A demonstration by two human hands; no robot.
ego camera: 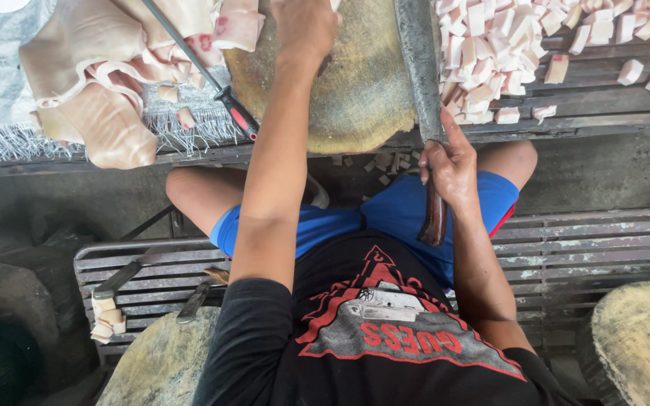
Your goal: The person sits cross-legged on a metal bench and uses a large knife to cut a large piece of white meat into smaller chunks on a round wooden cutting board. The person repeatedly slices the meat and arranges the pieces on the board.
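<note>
I see the right hand (pixel 449 162) clamped on the long grey steel cleaver (pixel 419 68) (dark wooden handle), the left hand (pixel 304 26) pressing the round worn wooden chopping block (pixel 355 90), grip unclear.

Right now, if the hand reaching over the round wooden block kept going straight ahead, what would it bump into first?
The left hand rests on the round chopping block and points toward the picture's top edge. Only block shows ahead; the view cuts off there, so probably nothing yet, though what lies beyond is hidden.

Black short-sleeved cotton T-shirt (pixel 370 338) worn, printed on the chest with a red-outlined grey triangular graphic, bright blue shorts (pixel 393 218) trimmed with a thin red edge, both forearms left bare, no gloves worn on either hand
</note>
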